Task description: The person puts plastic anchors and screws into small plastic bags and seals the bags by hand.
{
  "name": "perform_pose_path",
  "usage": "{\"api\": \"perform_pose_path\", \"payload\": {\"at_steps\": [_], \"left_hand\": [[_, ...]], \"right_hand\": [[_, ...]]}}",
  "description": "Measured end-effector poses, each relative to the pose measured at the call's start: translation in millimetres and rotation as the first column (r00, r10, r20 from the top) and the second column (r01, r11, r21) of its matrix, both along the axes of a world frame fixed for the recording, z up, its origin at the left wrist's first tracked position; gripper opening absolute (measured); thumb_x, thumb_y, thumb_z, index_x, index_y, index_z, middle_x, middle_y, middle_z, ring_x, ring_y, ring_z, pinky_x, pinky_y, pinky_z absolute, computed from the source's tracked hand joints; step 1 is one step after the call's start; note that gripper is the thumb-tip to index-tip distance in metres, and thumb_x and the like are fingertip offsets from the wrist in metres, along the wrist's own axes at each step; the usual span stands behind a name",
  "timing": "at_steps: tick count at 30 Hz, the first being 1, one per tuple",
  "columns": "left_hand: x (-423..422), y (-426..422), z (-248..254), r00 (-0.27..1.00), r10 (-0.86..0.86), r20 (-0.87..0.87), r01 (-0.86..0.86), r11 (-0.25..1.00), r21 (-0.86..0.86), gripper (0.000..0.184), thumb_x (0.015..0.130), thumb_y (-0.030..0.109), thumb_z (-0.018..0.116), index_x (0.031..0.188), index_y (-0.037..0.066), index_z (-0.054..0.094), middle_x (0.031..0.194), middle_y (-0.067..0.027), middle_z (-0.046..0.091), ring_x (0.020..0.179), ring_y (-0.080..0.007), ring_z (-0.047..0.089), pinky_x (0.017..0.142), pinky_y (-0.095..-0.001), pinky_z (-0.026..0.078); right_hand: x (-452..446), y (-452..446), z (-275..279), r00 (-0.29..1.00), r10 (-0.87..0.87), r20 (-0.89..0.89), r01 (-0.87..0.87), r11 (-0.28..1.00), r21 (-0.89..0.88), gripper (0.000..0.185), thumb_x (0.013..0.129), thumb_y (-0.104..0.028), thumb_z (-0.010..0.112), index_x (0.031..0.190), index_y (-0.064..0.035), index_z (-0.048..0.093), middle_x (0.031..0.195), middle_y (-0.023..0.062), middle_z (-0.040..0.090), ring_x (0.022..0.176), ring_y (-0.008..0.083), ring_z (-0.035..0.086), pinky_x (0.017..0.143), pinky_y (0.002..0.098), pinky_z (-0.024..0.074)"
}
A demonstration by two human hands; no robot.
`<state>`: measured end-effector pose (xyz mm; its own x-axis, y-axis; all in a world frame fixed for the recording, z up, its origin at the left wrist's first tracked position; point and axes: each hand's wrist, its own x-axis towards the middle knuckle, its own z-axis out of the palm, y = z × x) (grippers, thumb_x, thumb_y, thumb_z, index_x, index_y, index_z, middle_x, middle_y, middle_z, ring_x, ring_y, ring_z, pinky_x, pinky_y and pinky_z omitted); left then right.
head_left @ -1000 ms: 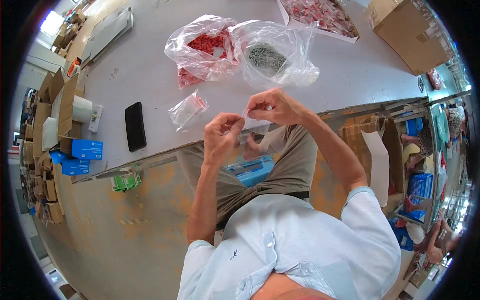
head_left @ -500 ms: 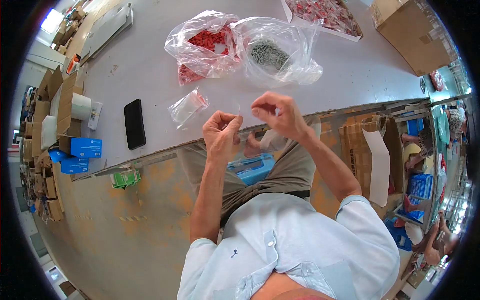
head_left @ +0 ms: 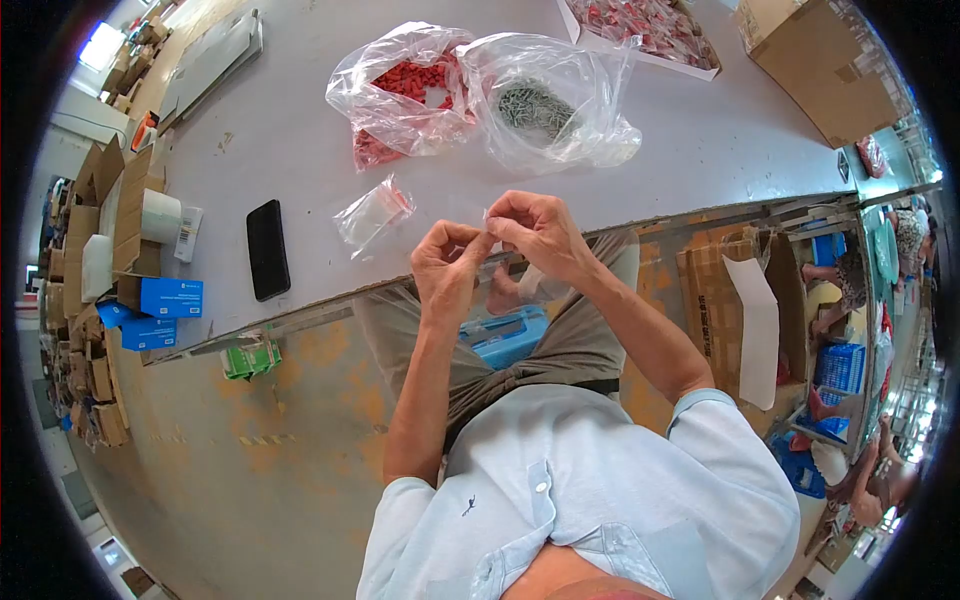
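Note:
My left hand [head_left: 447, 268] and my right hand [head_left: 540, 232] meet at their fingertips over the table's front edge. Both are pinched on a small clear plastic bag [head_left: 487, 216], of which only a thin bit shows between the fingers. Just left of them a stack of clear bags with red edges [head_left: 373, 215] lies on the table. Farther back stand an open plastic bag of red pieces [head_left: 412, 84] and, beside it, an open plastic bag of grey screw-like pieces [head_left: 536, 108].
A black phone [head_left: 267, 250] lies on the table [head_left: 300, 180] at the left, near blue boxes [head_left: 170, 298]. A tray of red packets [head_left: 650, 32] and a cardboard box [head_left: 825, 75] stand at the back right. Other people are at the far right.
My right hand first came away from my left hand and the bag, opening its fingers. Now it is back against the left fingertips, pinched again.

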<state>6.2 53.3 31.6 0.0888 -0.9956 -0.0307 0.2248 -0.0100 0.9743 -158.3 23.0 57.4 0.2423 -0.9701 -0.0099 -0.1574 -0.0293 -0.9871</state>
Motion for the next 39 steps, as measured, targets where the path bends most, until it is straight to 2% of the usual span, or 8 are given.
{"api": "perform_pose_path", "payload": {"at_steps": [5,8,17,21,27,33,35,39], "left_hand": [[10,-2,-10,0.953,-0.102,-0.285,0.137,0.985,0.107,0.008,0.092,0.007,0.075,0.09,0.005,0.068,0.074,0.001,0.065,0.059,-0.0022,0.054,0.046,-0.0182,0.035],[11,-2,-11,0.937,-0.13,-0.325,0.174,0.979,0.11,0.004,0.095,0.006,0.07,0.093,0.003,0.067,0.078,-0.0025,0.067,0.065,-0.0099,0.062,0.06,-0.0231,0.051],[4,-3,-3,0.985,-0.098,0.142,0.094,0.995,0.032,0.014,0.095,0.013,0.071,0.097,-0.001,0.069,0.08,0.0002,0.068,0.073,-0.0066,0.062,0.067,-0.0231,0.051],[3,-3,9,0.839,-0.003,0.545,0.058,0.995,-0.084,0.006,0.093,0.004,0.069,0.093,-0.002,0.068,0.081,0.0003,0.064,0.074,-0.0068,0.059,0.066,-0.0227,0.049],[-5,-3,4,0.962,-0.058,0.268,0.06,0.998,0.004,0.011,0.095,0.008,0.071,0.091,-0.001,0.065,0.082,-0.0022,0.064,0.074,-0.0092,0.058,0.068,-0.0237,0.048],[-21,-9,-6,0.988,-0.131,-0.082,0.132,0.991,0.014,0.015,0.099,0.013,0.067,0.093,0.001,0.06,0.081,-0.0033,0.064,0.07,-0.0073,0.056,0.063,-0.022,0.046],[-28,-7,-7,0.989,-0.136,-0.059,0.136,0.991,0.002,0.016,0.099,0.014,0.067,0.091,0.003,0.059,0.08,-0.002,0.062,0.069,-0.0074,0.055,0.063,-0.0219,0.046],[-37,-7,-12,0.985,-0.083,0.152,0.089,0.996,-0.031,0.013,0.1,0.011,0.066,0.094,0.001,0.06,0.079,-0.0006,0.059,0.069,-0.0077,0.053,0.062,-0.0218,0.043]], "right_hand": [[-5,-4,-4,0.997,0.062,0.054,-0.06,0.998,-0.033,0.014,0.093,-0.011,0.064,0.095,0.0019,0.07,0.074,-0.0009,0.062,0.067,0.0054,0.054,0.06,0.024,0.0472],[-6,-4,-2,0.996,0.088,-0.008,-0.089,0.991,-0.102,0.013,0.093,-0.01,0.063,0.095,0.0017,0.069,0.073,-0.0026,0.059,0.067,0.0047,0.05,0.059,0.0231,0.0443],[-2,1,1,0.998,0.045,0.052,-0.045,0.999,0.004,0.019,0.093,-0.016,0.07,0.094,0.0029,0.068,0.074,-0.0001,0.062,0.068,0.0057,0.054,0.06,0.0267,0.0483],[-2,3,2,0.997,0.047,-0.059,-0.046,0.999,0.02,0.023,0.094,-0.023,0.073,0.092,-0.0008,0.067,0.08,0.0016,0.067,0.073,0.0065,0.059,0.063,0.0256,0.0501],[-4,12,-2,0.975,-0.009,0.222,-0.013,0.995,0.095,0.016,0.097,-0.014,0.063,0.094,0.001,0.067,0.08,0.0052,0.069,0.075,0.0111,0.064,0.065,0.0313,0.0532],[-21,9,-13,0.972,0.002,0.234,0.0,1.0,-0.007,0.014,0.094,-0.011,0.062,0.096,0.0023,0.067,0.076,0.0073,0.07,0.069,0.0161,0.067,0.061,0.0335,0.0535],[-23,8,-19,0.996,-0.076,0.044,0.085,0.966,-0.246,0.015,0.092,-0.011,0.063,0.096,0.0029,0.067,0.073,0.0122,0.069,0.065,0.0198,0.067,0.06,0.0353,0.0526],[-33,12,-16,0.985,-0.116,-0.127,0.074,0.951,-0.3,0.012,0.089,-0.009,0.063,0.092,0.0025,0.066,0.073,0.0198,0.067,0.064,0.0279,0.066,0.06,0.0407,0.0505]]}}
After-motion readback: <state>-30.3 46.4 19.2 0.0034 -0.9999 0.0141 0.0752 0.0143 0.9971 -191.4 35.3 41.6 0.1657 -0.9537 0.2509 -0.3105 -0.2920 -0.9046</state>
